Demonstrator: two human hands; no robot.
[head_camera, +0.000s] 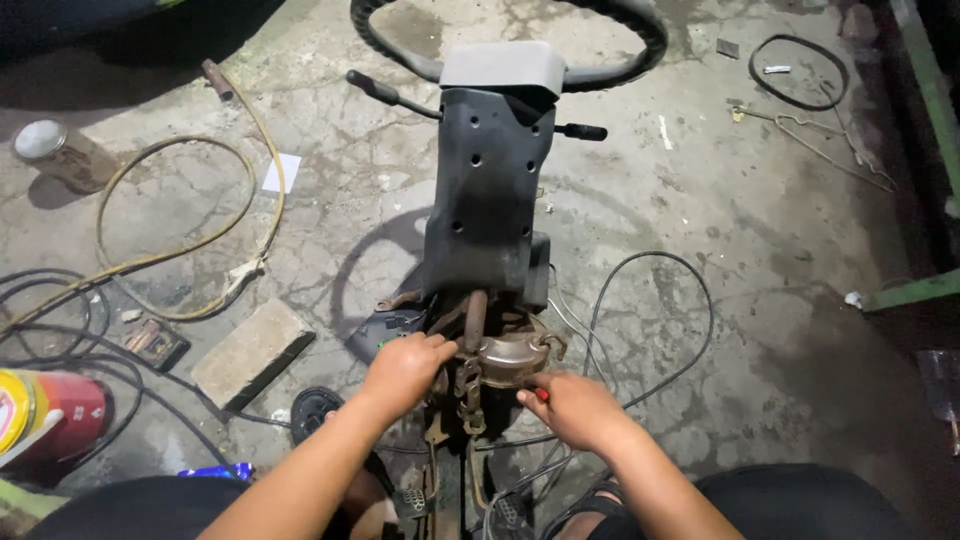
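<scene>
A steering column assembly lies on the concrete floor in front of me, with a grey plastic shroud (487, 195), a steering wheel (510, 40) at the far end and stalk levers (385, 92) on both sides. At its near end is a rusty metal bracket and joint (505, 355). My left hand (402, 368) grips the left side of that rusty bracket. My right hand (575, 408) is closed on a small red-handled tool (541, 394), with its tip at the bracket's lower right. What the tool's tip touches is hidden.
A yellow hose (190, 240) loops on the left. Black cables (650, 320) curl on the right of the column and at far left. A flat block (250, 352), a red and yellow can (45, 412), a tin (50, 150) and a black ring (798, 70) lie around.
</scene>
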